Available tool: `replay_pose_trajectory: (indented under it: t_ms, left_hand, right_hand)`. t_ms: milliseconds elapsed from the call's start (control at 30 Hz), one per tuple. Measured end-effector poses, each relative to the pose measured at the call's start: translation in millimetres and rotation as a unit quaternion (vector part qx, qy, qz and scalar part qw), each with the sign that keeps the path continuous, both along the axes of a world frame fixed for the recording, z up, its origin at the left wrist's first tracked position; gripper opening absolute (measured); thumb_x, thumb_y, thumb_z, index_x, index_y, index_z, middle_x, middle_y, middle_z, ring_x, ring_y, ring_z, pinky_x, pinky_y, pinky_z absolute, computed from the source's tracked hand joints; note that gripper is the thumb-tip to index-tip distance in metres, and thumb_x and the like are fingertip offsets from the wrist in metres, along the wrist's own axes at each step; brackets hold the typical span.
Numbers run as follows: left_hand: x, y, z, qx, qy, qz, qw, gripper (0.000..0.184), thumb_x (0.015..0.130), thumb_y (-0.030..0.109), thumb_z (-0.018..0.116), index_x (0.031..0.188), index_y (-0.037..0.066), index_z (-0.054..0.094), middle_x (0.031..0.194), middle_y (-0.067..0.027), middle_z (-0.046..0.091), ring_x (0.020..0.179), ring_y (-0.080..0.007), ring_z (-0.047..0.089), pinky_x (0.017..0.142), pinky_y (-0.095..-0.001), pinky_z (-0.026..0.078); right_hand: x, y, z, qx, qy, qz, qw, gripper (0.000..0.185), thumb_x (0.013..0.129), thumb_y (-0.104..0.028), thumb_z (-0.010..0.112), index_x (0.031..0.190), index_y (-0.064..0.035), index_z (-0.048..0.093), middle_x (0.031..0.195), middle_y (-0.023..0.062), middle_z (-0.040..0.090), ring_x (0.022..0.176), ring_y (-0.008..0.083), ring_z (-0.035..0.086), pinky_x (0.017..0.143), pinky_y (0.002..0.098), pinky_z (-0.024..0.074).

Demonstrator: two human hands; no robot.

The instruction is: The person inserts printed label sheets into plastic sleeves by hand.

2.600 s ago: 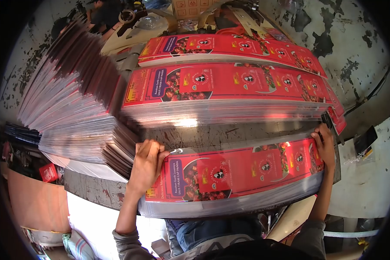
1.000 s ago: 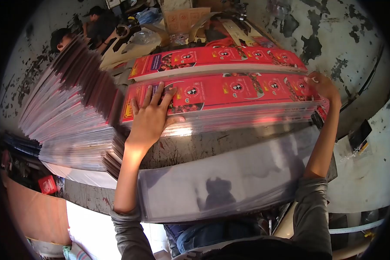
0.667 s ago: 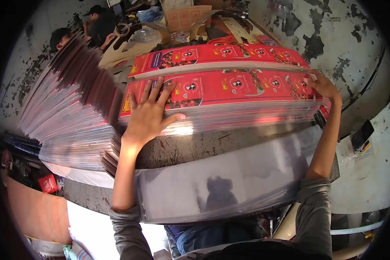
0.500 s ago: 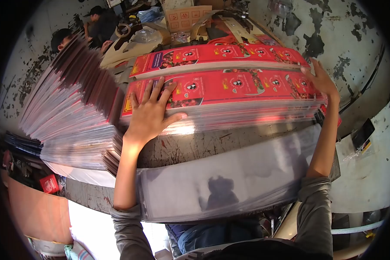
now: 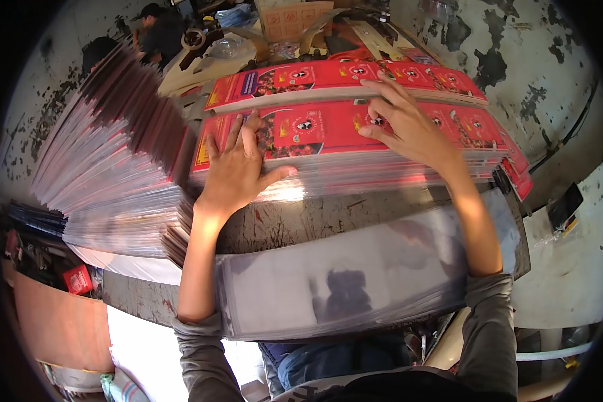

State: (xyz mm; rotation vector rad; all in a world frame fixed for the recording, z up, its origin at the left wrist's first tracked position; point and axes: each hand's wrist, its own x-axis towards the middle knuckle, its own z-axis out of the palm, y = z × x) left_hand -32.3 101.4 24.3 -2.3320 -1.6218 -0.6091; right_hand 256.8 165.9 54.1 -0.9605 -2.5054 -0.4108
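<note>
My left hand lies spread on the left end of the nearer stack of red printed sheets, its thumb over the front edge. Above the middle of that stack is my right hand, its fingers partly bent and apart, nothing visible between them. I cannot tell whether it touches the top sheet. Just behind lies a second stack of red printed sheets. In front of me, a pile of clear plastic sheets lies along the table's near edge.
A tall fanned pile of plastic-covered sheets stands at the left. Bare scratched tabletop shows between the stacks. Brown tape and cardboard lie at the back. Another person is at the far left. A peeling wall bounds the right.
My right hand has moved left from the stack's right end to above its middle. My left hand stays on the left end. A person at the back left has shifted.
</note>
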Motion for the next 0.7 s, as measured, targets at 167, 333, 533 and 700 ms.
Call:
replay_pose_trajectory:
  t_ms: [167,333,533,700]
  left_hand:
    - [4,-1,4,0.013,0.067,0.02,0.997,0.088,0.074,0.068,0.047,0.126,0.0,0.031,0.132,-0.0159,0.04,0.127,-0.0366,0.034,0.094,-0.0705,0.02]
    - [4,0,4,0.002,0.072,0.022,0.997,0.091,0.074,0.069,0.046,0.127,-0.004,0.03,0.131,-0.018,0.04,0.127,-0.0368,0.033,0.094,-0.0702,0.021]
    - [6,-3,7,-0.024,0.052,0.024,0.998,0.092,0.074,0.068,0.045,0.129,-0.004,0.028,0.132,-0.0184,0.04,0.128,-0.0374,0.032,0.094,-0.0701,0.021]
    - [4,0,4,0.005,0.074,0.021,0.997,0.087,0.075,0.068,0.044,0.127,0.0,0.033,0.136,-0.0187,0.036,0.128,-0.0379,0.031,0.093,-0.0701,0.021]
  right_hand:
    - [-3,-4,-1,0.005,0.059,0.017,0.998,0.05,0.081,-0.047,0.056,0.078,0.0026,0.057,0.133,0.0187,0.04,0.128,0.0359,0.029,0.102,0.0477,0.0296]
    - [-1,0,-6,0.027,0.065,0.013,0.997,0.05,0.082,-0.048,0.055,0.09,0.0014,0.057,0.135,0.0189,0.037,0.127,0.0369,0.031,0.101,0.0493,0.0295]
    - [27,23,-19,0.013,0.107,-0.12,0.987,0.056,0.085,-0.045,0.053,0.119,-0.0014,0.044,0.136,0.0188,0.034,0.124,0.0378,0.036,0.099,0.0583,0.0266]
    - [51,42,-21,-0.083,0.123,-0.178,0.973,0.052,0.087,-0.037,0.053,0.123,-0.0017,0.039,0.126,0.0184,0.048,0.117,0.0352,0.045,0.098,0.0611,0.0249]
